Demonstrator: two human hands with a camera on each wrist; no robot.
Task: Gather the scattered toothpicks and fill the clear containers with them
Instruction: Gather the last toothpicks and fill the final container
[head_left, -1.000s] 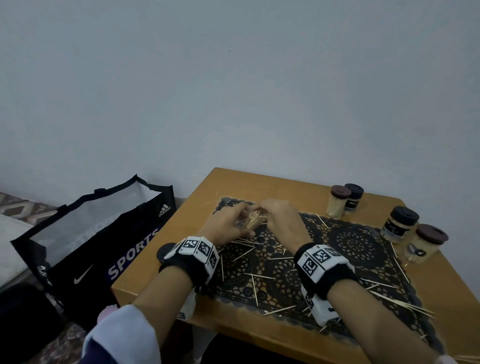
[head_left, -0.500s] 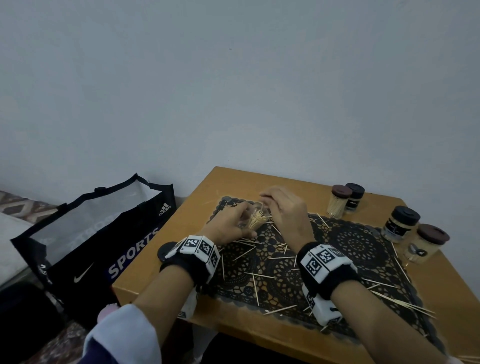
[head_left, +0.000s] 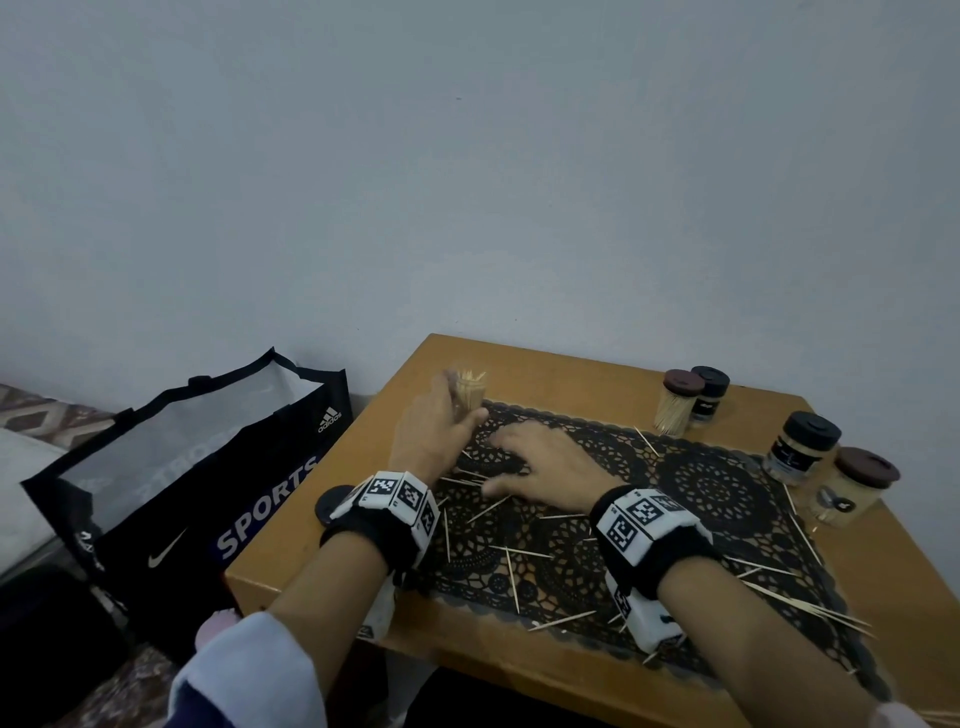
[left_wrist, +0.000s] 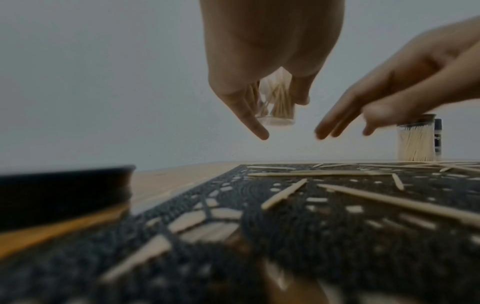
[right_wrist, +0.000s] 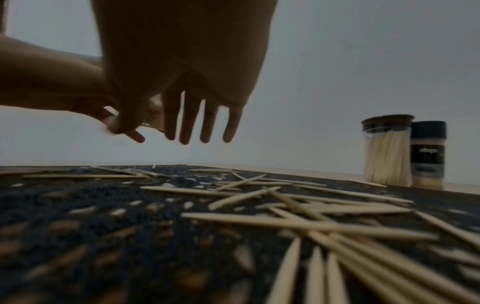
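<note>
My left hand (head_left: 441, 423) grips a small clear container (head_left: 469, 393) half full of toothpicks, held upright above the table's far-left part; the left wrist view shows the container (left_wrist: 276, 107) between thumb and fingers. My right hand (head_left: 540, 462) hovers flat and open over the black lace mat (head_left: 717, 488), its fingers (right_wrist: 187, 121) straight and empty. Loose toothpicks (head_left: 524, 553) lie scattered over the mat, with a denser bunch (head_left: 810, 608) at its right front and a heap (right_wrist: 298, 218) under my right wrist.
Capped jars of toothpicks stand at the back right: a brown-lidded one (head_left: 678, 402) beside a black-lidded one (head_left: 707, 392), then another black-lidded (head_left: 802, 447) and brown-lidded jar (head_left: 852, 488). A black lid (head_left: 332, 508) lies near my left wrist. A sports bag (head_left: 182, 467) stands left of the table.
My left hand has carried the container away from the mat's middle to the far left. My right hand left the container's mouth and has lowered, spread flat, over the mat.
</note>
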